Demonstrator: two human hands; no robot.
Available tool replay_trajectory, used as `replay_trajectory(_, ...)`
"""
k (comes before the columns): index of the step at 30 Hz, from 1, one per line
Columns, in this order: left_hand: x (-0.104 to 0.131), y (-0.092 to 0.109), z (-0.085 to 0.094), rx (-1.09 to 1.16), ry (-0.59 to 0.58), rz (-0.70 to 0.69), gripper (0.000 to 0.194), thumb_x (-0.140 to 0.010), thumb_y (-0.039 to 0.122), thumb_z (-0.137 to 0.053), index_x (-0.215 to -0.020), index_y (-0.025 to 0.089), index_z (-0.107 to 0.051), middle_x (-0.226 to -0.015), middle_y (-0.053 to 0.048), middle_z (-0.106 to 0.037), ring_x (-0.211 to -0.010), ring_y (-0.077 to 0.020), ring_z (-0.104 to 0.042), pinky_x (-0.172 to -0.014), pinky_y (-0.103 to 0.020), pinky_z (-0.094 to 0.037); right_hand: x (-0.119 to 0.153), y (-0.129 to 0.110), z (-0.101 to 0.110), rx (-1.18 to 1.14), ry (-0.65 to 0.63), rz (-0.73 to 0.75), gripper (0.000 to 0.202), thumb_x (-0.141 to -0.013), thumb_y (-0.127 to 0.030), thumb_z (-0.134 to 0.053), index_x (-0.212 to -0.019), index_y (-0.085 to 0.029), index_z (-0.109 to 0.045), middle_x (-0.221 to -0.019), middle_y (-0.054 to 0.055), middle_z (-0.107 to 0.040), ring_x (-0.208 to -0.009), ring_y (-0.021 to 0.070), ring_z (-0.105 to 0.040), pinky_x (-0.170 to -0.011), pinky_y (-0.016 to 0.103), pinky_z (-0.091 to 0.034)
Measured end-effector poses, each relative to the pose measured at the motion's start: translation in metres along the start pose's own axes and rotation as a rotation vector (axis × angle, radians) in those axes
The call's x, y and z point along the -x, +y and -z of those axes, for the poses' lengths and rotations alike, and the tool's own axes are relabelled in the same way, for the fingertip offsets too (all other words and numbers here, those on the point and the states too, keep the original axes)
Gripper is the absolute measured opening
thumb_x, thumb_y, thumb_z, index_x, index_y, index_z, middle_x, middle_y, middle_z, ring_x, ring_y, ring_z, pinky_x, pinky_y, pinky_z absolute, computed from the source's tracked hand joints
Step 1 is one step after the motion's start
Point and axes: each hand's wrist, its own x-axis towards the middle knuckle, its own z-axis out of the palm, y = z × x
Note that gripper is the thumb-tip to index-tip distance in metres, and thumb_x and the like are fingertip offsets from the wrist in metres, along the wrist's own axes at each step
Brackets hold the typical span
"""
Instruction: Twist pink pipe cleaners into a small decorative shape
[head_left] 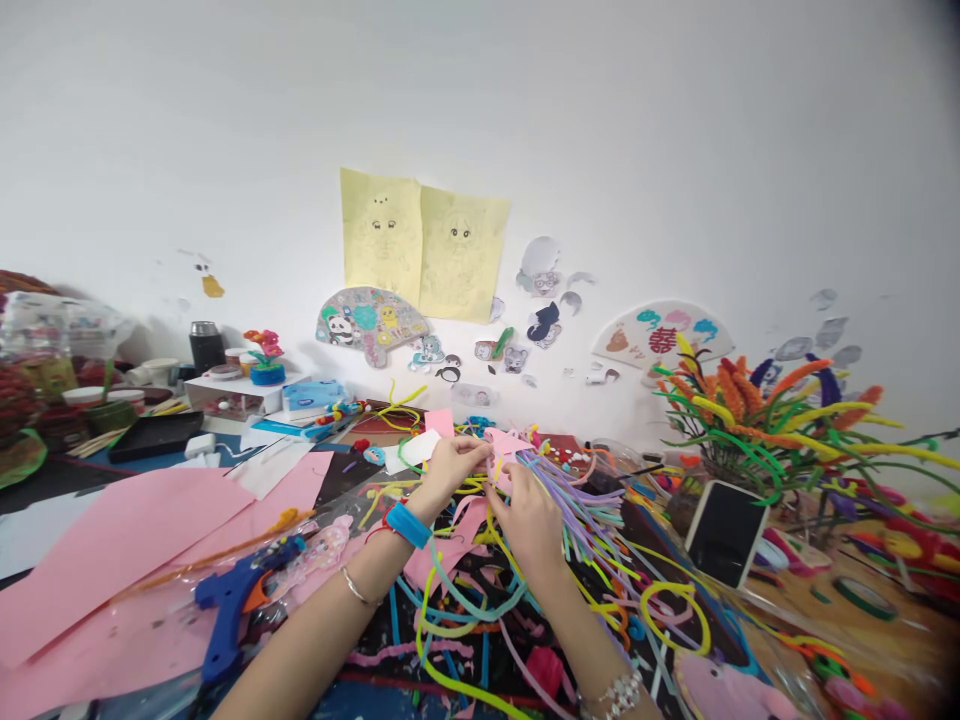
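Head camera view: both bare hands meet at center over a cluttered table point(847, 625), left hand point(456, 468) and right hand point(529, 515) pinching a small pink piece point(499, 462) between their fingertips. At right, a clear container point(684, 500) bears orange, yellow, green and purple fuzzy stems point(742, 395); a phone point(726, 533) leans near it. At far left, a blue pot point(268, 375) of red and pink flowers point(264, 345) tops a white box point(236, 397). Pink sheets point(127, 540) and a blue glue gun point(229, 610) lie near left. Two yellow drawings point(424, 245) hang on the white wall point(225, 130).
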Motion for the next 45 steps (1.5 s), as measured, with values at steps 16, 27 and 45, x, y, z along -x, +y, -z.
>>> replay_trajectory(16,0.001,0.010,0.004,-0.087,-0.073,-0.099,0.025,-0.067,0.034,-0.071,-0.073,0.010,-0.072,-0.063,-0.006,-0.069,-0.059,-0.0144,-0.062,-0.061,-0.024,-0.051,-0.010,0.011,0.013,-0.393,0.153,-0.102,0.019,-0.090,-0.030,-0.049,-0.095,-0.019,-0.063,-0.089,0.006,-0.065,-0.080,0.0195,-0.061,-0.072,0.030,-0.046)
replay_trajectory(27,0.002,0.015,0.008,-0.002,-0.127,0.030,0.029,-0.066,0.037,-0.073,-0.076,0.010,-0.070,-0.070,-0.007,-0.071,-0.065,-0.0158,-0.065,-0.070,-0.028,-0.053,-0.012,0.013,0.017,-0.242,0.141,0.010,0.021,-0.090,-0.029,-0.047,-0.092,-0.023,-0.067,-0.095,0.007,-0.062,-0.086,0.0196,-0.060,-0.077,0.031,-0.046)
replay_trajectory(45,-0.002,0.013,0.019,0.145,-0.218,0.215,0.026,-0.059,0.027,-0.079,-0.073,0.009,-0.066,-0.068,-0.007,-0.070,-0.065,-0.0141,-0.067,-0.071,-0.026,-0.054,-0.012,0.019,0.015,-0.166,0.156,0.123,0.019,-0.088,-0.027,-0.052,-0.084,-0.023,-0.070,-0.112,0.009,-0.059,-0.095,0.0222,-0.057,-0.081,0.036,-0.048)
